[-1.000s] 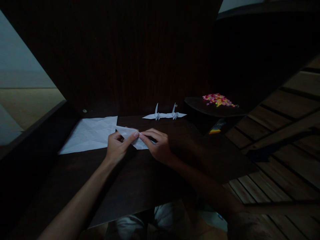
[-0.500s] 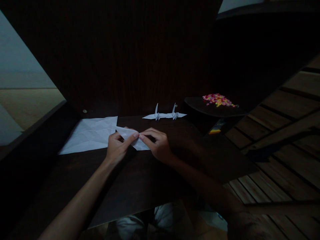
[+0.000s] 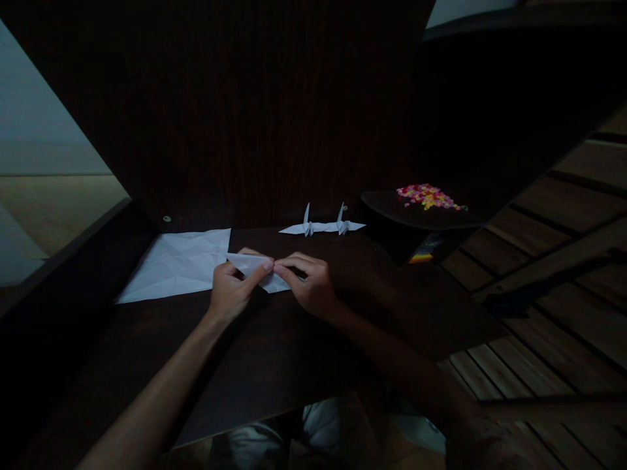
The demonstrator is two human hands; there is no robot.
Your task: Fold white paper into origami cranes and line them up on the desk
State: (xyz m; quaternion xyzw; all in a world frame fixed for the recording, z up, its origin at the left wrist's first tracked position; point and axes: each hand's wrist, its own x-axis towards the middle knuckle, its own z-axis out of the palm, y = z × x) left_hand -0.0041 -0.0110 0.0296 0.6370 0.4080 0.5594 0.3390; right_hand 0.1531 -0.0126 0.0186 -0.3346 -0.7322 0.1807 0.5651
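Between my two hands is a folded piece of white paper [image 3: 248, 262], raised over the dark desk [image 3: 274, 365]. My left hand [image 3: 232, 287] pinches its upper edge, thumb on the near face and fingers behind. Thumb and forefinger of my right hand [image 3: 311, 281] pinch the same edge, so the thumb tips nearly meet. The paper's lower part shows below the thumbs; the rest is hidden by my fingers. Left of my hands lies a creased white sheet [image 3: 171, 264]. Beyond them, a white origami piece [image 3: 323, 226] with two upright points rests against the back panel.
A small rounded shelf [image 3: 382, 205] at the right bears a pile of pink, red and yellow bits [image 3: 428, 196]. A dark side board [image 3: 63, 261] bounds the desk on the left. Wooden slats [image 3: 563, 326] lie beyond its right edge.
The folded paper's left tip has dipped slightly, and its lower right part shows a little less. Both hands keep their pinch in almost the same place.
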